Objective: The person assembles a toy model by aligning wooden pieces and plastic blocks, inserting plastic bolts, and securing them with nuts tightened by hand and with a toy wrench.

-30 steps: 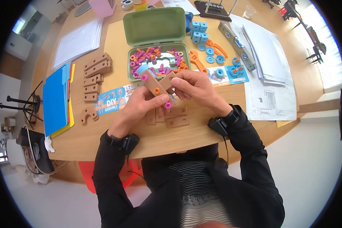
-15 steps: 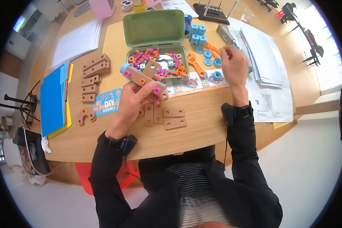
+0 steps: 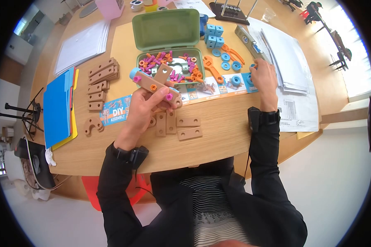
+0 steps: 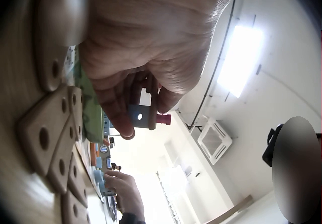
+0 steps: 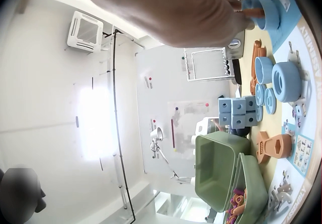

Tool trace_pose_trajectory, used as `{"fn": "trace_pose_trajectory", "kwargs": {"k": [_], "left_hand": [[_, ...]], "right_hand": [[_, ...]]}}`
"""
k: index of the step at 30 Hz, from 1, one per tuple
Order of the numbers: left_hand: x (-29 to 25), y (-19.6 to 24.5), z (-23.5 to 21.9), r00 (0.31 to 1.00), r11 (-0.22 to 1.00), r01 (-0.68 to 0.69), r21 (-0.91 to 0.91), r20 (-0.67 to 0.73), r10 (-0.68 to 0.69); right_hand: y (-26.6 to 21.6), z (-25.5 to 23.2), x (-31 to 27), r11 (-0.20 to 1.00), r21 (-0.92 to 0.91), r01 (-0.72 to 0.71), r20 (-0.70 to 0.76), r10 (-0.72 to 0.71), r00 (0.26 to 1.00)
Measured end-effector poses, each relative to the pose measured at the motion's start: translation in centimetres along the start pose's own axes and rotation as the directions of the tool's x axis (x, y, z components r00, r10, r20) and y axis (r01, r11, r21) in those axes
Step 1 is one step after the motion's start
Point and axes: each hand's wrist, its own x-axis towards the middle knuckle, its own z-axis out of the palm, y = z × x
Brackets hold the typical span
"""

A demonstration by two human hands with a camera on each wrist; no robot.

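My left hand [image 3: 142,111] grips a toy assembly of crossed brown perforated strips [image 3: 163,73], with the thumb along its front. Pink bolts and an orange bolt [image 3: 153,87] run through it, and a blue piece [image 3: 134,73] sits at its upper left end. Over at the right, my right hand [image 3: 264,78] reaches down to the blue wheels [image 5: 266,14] fitted with orange bolts [image 5: 254,13]. Its fingertips are right at the bolts; I cannot tell whether they pinch one. The hand hides part of these wheels in the head view.
A green box [image 3: 167,29] of pink and orange fasteners stands open ahead. Brown strips lie below the left hand and in a group [image 3: 103,72] at left. Blue cubes [image 3: 214,36], loose wheels [image 3: 235,81] and an orange wrench [image 3: 212,69] lie near the right hand, beside papers [image 3: 286,61].
My right hand has let go of the assembly and moved right, then down to the bolted wheels. My left hand still holds the assembly, now slightly further left.
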Motion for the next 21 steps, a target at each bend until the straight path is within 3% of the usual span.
{"fn": "trace_pose_trajectory", "kwargs": {"k": [5, 7, 8, 10, 11, 13, 14, 16, 21], "left_hand": [[-0.1, 0.0, 0.0, 1.0, 1.0, -0.004, -0.01, -0.005, 0.004], [-0.1, 0.0, 0.1, 1.0, 1.0, -0.009, -0.019, 0.0, 0.009], [-0.1, 0.1, 0.1, 1.0, 1.0, -0.011, -0.018, -0.001, 0.011], [-0.1, 0.2, 0.1, 1.0, 1.0, -0.01, -0.027, -0.004, 0.01], [0.0, 0.2, 0.1, 1.0, 1.0, -0.011, -0.025, -0.004, 0.011], [0.0, -0.1, 0.0, 1.0, 0.997, -0.03, -0.067, -0.01, 0.029], [0.0, 0.0, 0.1, 1.0, 0.998, -0.028, -0.065, -0.01, 0.027], [0.0, 0.1, 0.3, 0.998, 0.993, -0.036, -0.113, -0.052, 0.031], [0.2, -0.5, -0.1, 0.995, 0.992, -0.064, -0.11, -0.079, 0.055]], "right_hand": [[0.4, 0.8, 0.6, 0.997, 0.062, -0.035, 0.054, 0.031, 0.998], [-0.3, 0.3, 0.2, 0.994, 0.111, 0.001, -0.09, 0.009, 0.996], [-0.7, 0.2, 0.2, 0.994, 0.112, 0.003, -0.091, 0.007, 0.996], [-1.8, 0.1, 0.0, 0.901, 0.304, 0.308, -0.339, -0.199, 0.919], [-2.9, -0.1, -0.4, 0.901, 0.306, 0.308, -0.34, -0.199, 0.919], [-5.7, -0.7, -2.0, 0.561, 0.662, 0.497, -0.38, -0.321, 0.868], [-6.7, -0.6, -2.8, 0.56, 0.664, 0.495, -0.379, -0.319, 0.869], [-8.6, -0.4, -4.6, 0.341, 0.713, 0.613, -0.409, -0.508, 0.758], [-11.3, 0.2, -8.3, 0.262, 0.754, 0.602, -0.35, -0.616, 0.706]]}}
